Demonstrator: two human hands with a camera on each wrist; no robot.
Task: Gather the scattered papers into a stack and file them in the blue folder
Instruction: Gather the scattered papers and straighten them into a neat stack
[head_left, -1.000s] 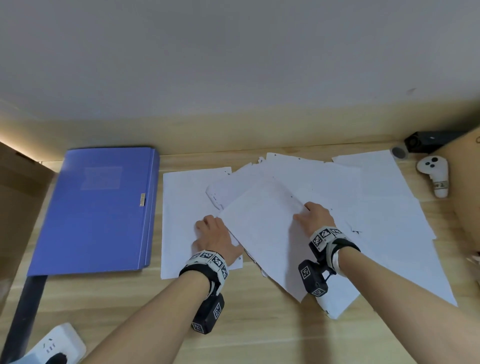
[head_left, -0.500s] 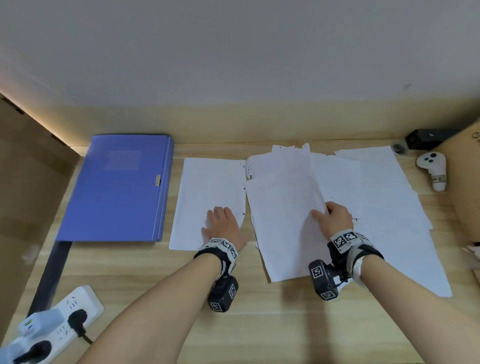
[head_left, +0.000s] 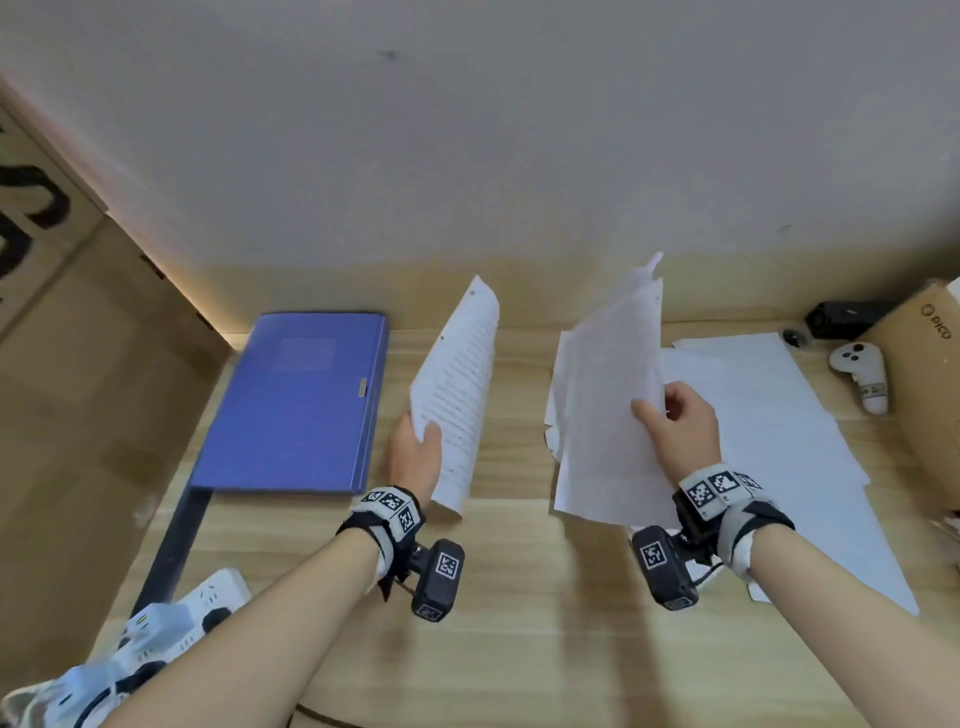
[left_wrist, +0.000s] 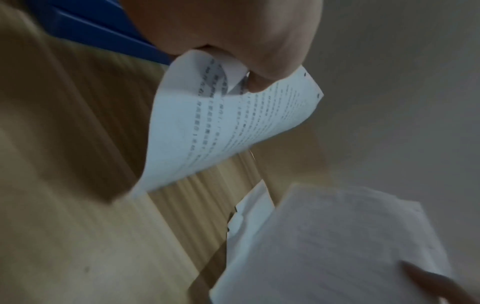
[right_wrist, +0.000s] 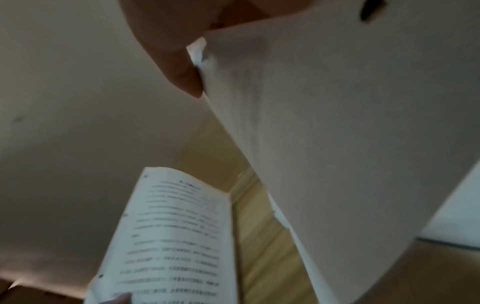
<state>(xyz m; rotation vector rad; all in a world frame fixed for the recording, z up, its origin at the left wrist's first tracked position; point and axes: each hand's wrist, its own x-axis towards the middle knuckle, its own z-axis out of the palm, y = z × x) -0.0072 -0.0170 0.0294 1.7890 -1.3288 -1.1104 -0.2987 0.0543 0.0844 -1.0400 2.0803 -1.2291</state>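
The blue folder (head_left: 296, 402) lies closed on the desk (head_left: 519, 623), left of the left grip (head_left: 415, 457), which pinches 1 printed sheet (head_left: 460, 384). The right grip (head_left: 680, 431) holds several sheets (head_left: 602, 415); more papers (head_left: 779, 415) lie beside it.

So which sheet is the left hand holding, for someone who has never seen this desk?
Start at the blue folder lying shut on the wooden desk. Just right of it, the left hand pinches a printed sheet raised off the desk. Unlike the right hand's thicker bundle, it is single, curled, text showing.
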